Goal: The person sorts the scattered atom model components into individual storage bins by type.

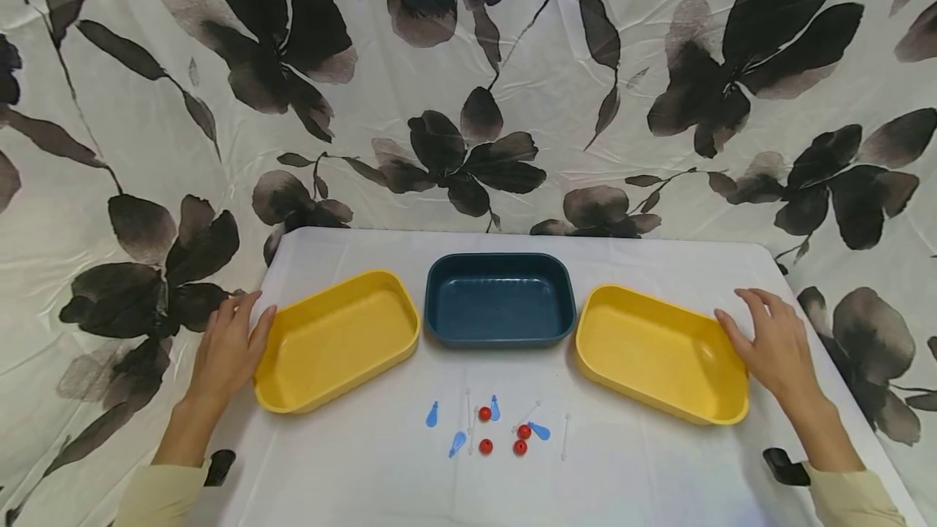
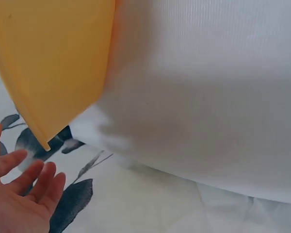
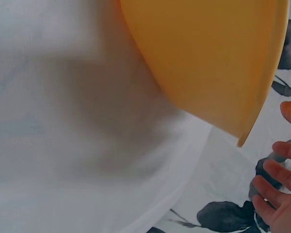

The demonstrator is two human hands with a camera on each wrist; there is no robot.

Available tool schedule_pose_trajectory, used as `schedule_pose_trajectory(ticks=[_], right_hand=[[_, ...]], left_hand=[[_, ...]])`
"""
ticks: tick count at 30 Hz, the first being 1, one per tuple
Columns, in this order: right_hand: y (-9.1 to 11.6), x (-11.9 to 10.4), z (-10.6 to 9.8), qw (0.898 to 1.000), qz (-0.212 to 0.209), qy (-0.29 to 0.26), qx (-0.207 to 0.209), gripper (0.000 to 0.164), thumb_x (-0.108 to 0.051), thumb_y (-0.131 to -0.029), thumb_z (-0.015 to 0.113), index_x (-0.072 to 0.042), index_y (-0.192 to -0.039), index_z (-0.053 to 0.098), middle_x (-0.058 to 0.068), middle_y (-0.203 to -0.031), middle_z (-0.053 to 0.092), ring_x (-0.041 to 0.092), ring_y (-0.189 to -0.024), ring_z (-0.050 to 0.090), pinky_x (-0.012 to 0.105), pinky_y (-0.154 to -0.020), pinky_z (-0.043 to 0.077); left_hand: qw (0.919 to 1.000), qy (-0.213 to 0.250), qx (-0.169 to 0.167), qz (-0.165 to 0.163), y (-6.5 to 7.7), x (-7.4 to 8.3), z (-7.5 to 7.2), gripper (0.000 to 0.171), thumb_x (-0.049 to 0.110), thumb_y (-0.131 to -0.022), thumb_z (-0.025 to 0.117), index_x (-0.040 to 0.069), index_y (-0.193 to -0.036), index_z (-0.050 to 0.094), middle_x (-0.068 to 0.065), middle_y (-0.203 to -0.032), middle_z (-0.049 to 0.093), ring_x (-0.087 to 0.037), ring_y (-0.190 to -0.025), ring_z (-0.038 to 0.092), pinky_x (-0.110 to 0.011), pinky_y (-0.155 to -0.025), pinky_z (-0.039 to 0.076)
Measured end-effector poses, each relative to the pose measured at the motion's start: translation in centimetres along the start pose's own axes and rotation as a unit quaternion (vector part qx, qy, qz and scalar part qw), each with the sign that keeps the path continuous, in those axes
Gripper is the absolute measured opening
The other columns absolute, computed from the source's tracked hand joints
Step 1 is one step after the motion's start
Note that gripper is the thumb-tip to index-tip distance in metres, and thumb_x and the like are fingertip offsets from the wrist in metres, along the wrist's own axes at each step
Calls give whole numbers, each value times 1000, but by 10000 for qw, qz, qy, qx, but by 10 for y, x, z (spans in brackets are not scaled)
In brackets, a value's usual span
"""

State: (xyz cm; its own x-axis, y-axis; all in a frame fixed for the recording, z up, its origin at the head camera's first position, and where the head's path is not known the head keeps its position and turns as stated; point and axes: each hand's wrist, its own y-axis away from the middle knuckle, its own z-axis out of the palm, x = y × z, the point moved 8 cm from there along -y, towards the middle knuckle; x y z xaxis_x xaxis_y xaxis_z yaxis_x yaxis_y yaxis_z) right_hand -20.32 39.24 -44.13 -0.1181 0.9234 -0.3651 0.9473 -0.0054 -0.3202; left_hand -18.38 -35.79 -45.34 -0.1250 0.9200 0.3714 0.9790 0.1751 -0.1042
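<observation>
My left hand [image 1: 228, 348] is beside the outer end of the left yellow tray [image 1: 293, 397], fingers loosely spread and holding nothing. In the left wrist view its fingers stand a little apart from the yellow wall [image 2: 53, 58]. My right hand [image 1: 777, 346] is likewise at the outer end of the right yellow tray [image 1: 659, 405], relaxed, with nothing in its grasp; the right wrist view shows a gap between it and that tray's wall [image 3: 208, 58]. Between the two yellow trays stands a dark blue tray [image 1: 501, 342].
Several red beads [image 1: 485, 446], light blue drop-shaped pieces [image 1: 457, 443] and thin clear sticks [image 1: 565, 437] lie scattered on the white table [image 1: 351, 470], in front of the dark blue tray. A flower-patterned cloth [image 1: 571, 104] hangs behind the table.
</observation>
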Motion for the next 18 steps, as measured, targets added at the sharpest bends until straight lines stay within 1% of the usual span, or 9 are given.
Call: schedule_pose_trajectory(ticks=[5,7,11,15,18], right_hand=[[3,-9,-1,10000,-10,-55,2,50,-25,-100,67,7,-135,54,35,-139,47,56,-123,42,74,-111,27],[4,-11,0,10000,-30,-65,11,49,-23,-99,69,7,-135,54,35,-138,48,56,-122,43,74,-109,29],[7,-15,1,10000,-45,-82,22,48,-21,-98,70,8,-133,55,36,-135,48,56,-120,44,74,-106,32],[8,-19,1,9998,-119,-142,55,47,-19,-97,71,9,-132,55,37,-133,49,57,-118,45,75,-103,33],[10,-22,2,9997,-143,-194,40,46,-19,-97,71,8,-131,56,36,-133,50,56,-117,46,76,-101,35]], left_hand=[[9997,121,-94,-174,6,-1,1,63,44,-111,37,-7,-150,39,-35,-142,37,-52,-123,40,-71,-105,37],[9996,141,-115,-228,9,-3,1,63,43,-111,38,-8,-149,40,-35,-138,38,-51,-119,43,-70,-103,40],[9990,284,-113,-313,13,-6,2,57,37,-111,43,-9,-146,43,-31,-130,44,-47,-107,51,-64,-96,48],[9983,466,-59,-344,15,-9,4,50,30,-110,47,-10,-141,48,-28,-121,51,-39,-96,55,-53,-84,54],[9975,628,19,-320,16,-12,3,46,26,-110,49,-11,-137,51,-28,-117,54,-37,-92,56,-40,-75,52]])
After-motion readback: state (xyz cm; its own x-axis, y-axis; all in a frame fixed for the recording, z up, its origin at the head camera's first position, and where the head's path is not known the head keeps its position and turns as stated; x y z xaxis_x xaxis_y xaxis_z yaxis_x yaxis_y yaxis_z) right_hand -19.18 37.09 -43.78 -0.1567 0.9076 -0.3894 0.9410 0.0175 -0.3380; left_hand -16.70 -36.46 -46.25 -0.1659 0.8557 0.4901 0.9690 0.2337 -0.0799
